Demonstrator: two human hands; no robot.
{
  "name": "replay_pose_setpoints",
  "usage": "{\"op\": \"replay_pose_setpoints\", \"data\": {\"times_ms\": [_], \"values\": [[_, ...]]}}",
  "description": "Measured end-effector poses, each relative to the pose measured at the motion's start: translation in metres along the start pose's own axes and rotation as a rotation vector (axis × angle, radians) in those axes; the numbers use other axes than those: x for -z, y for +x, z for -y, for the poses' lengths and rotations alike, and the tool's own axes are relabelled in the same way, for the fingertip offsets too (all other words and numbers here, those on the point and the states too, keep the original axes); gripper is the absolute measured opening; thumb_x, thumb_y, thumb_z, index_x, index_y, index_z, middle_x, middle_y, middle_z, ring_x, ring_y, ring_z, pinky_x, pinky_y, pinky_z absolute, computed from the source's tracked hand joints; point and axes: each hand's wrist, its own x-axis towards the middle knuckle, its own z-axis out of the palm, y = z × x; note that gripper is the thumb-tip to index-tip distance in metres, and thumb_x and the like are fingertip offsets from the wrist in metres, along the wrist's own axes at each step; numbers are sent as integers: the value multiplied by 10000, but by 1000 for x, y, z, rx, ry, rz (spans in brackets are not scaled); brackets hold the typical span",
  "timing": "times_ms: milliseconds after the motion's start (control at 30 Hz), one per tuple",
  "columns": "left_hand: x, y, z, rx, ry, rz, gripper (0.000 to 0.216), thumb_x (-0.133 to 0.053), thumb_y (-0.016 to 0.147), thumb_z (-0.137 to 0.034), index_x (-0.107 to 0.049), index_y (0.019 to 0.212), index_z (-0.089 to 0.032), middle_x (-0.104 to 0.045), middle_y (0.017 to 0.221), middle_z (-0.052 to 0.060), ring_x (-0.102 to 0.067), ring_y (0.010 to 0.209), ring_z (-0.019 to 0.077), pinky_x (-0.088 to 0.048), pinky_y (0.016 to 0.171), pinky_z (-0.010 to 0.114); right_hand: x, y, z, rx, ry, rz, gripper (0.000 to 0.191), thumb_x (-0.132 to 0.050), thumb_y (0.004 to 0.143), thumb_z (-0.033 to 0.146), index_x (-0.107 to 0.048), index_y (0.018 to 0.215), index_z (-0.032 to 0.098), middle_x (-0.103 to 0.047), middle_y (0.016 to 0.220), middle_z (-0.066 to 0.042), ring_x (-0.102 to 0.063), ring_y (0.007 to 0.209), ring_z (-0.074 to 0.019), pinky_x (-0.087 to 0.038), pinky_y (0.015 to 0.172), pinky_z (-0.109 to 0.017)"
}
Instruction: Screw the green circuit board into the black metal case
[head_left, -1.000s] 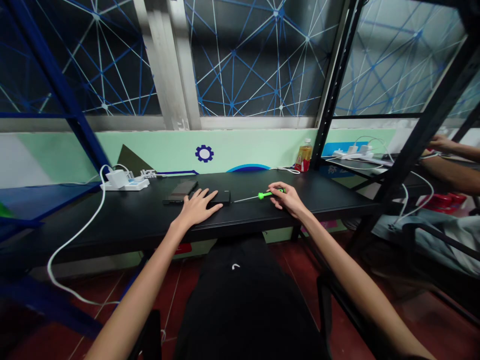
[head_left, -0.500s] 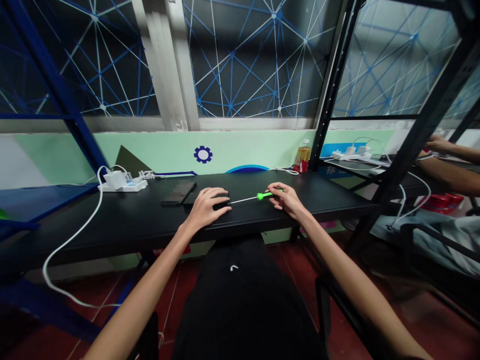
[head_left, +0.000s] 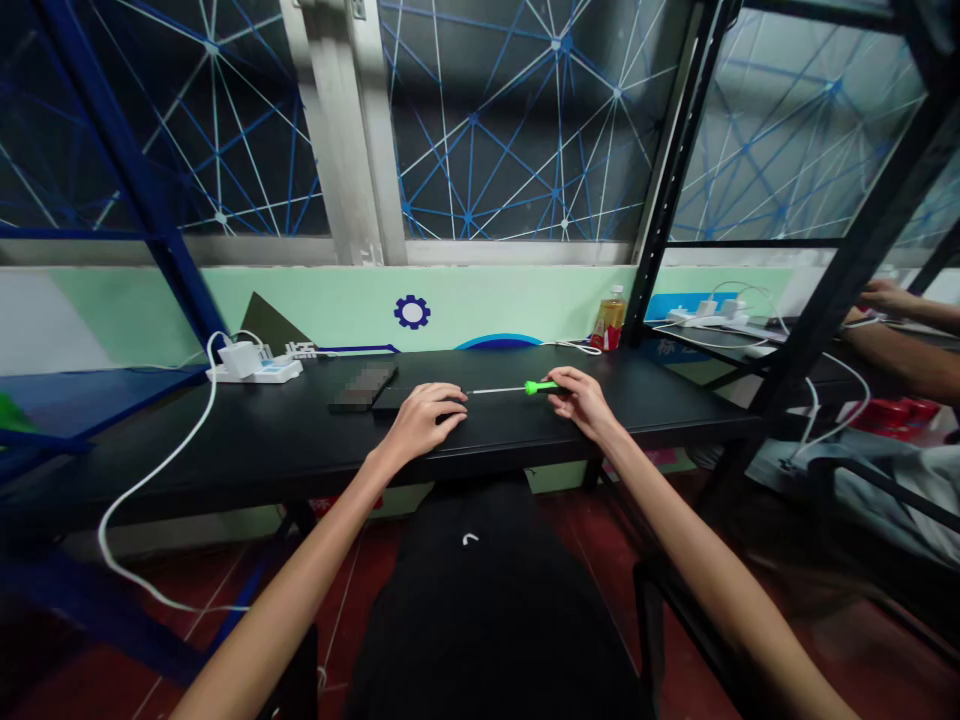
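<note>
My right hand (head_left: 581, 400) is closed round the handle of a green and black screwdriver (head_left: 540, 387). The screwdriver's thin metal shaft lies nearly level and points left, its tip at the right end of a flat black box (head_left: 390, 399). Over that box rests my left hand (head_left: 429, 415), with curved fingers on the far side and the thumb on the near side. Much of the box is hidden under this hand. Whether the tip touches the box is too small to tell.
A dark blurred-out slab (head_left: 362, 388) lies left of the box on the black desk (head_left: 247, 430). A white power strip (head_left: 259, 371) with a hanging cable stands at the left, a drink bottle (head_left: 610, 320) at the back right. Another person's arm (head_left: 900, 345) shows far right.
The screwdriver has turned from a slant to nearly level, its tip now higher beside the box. My left hand stays on the box. The whole view has shifted slightly.
</note>
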Motion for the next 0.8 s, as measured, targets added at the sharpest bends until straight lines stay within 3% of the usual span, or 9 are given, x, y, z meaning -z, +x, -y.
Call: {"op": "replay_pose_setpoints", "data": {"times_ms": [267,467,600,800], "values": [[-16,48,3,20,52,144,197,-576,925,-212,-769,920,-246,-752,1090,37,-667,1057,235,-483,920,400,15,14,-2,63,161,-272,242,-763,551,247,-594,710,179,-580,566,21,-482,405,-83,-284,348,-185],[-28,73,-8,123,180,295,346,-566,918,-225,-678,1245,-216,-696,1268,86,-613,1201,281,-460,988,452,15,15,0,132,215,-325,224,-741,557,253,-577,695,186,-542,532,39,-444,379,-77,-270,347,-198],[-8,59,-3,145,169,314,369,-542,938,-321,-652,1284,-258,-666,1323,62,-602,1217,268,-460,1006,436,15,15,-1,145,209,-303,212,-733,576,241,-579,711,186,-548,557,37,-446,389,-76,-284,358,-207],[40,11,46,277,179,398,437,-494,933,-402,-632,1321,-253,-560,1444,83,-532,1302,305,-409,1080,481,14,14,-4,148,185,-278,181,-717,595,243,-590,706,177,-621,611,0,-450,383,-78,-279,355,-214]]}}
